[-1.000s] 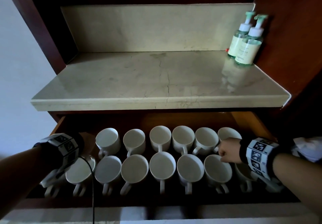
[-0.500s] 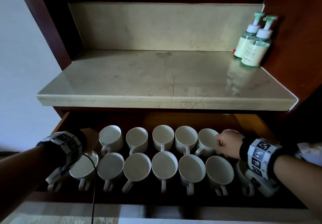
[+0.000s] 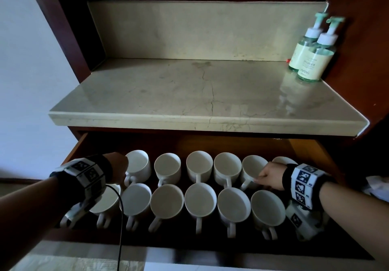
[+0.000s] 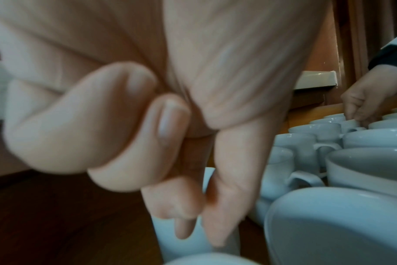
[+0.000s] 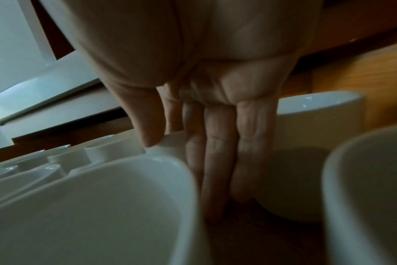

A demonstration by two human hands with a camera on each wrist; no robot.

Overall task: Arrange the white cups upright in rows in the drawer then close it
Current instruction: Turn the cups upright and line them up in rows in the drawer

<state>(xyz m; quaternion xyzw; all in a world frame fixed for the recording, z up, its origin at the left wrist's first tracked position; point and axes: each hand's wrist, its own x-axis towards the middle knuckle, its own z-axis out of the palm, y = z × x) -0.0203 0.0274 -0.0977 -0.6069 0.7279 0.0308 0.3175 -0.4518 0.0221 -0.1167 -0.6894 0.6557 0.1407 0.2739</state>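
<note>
White glazed ceramic cups [image 3: 200, 199], smooth, round-mouthed and each with a loop handle, stand upright in two rows across the open wooden drawer [image 3: 309, 150], handles mostly pointing toward the near edge. The right hand [image 3: 270, 176] reaches between the two far-row cups at the right end; its thumb rests on the rim of the far-row cup [image 3: 253, 168] and its straight fingers [image 5: 218, 161] run down the cup's outer wall to the drawer floor, a loose pinch rather than a full hold. The left hand [image 3: 117, 168] hangs at the far left, beside the leftmost far-row cup [image 3: 139, 164]; its thumb and forefinger [image 4: 229, 206] point down close together, the other fingers curled, and whether this grip holds the cup's handle cannot be told. The step looks like final straightening. It would go best by nudging each cup gently along the drawer floor until gaps are even, keeping the hard rims from knocking, then sliding the drawer shut slowly. Above, a pale veined marble worktop [image 3: 189, 93] carries two green pump bottles [image 3: 310, 53] at the far right, framed by dark red-brown wood.
</note>
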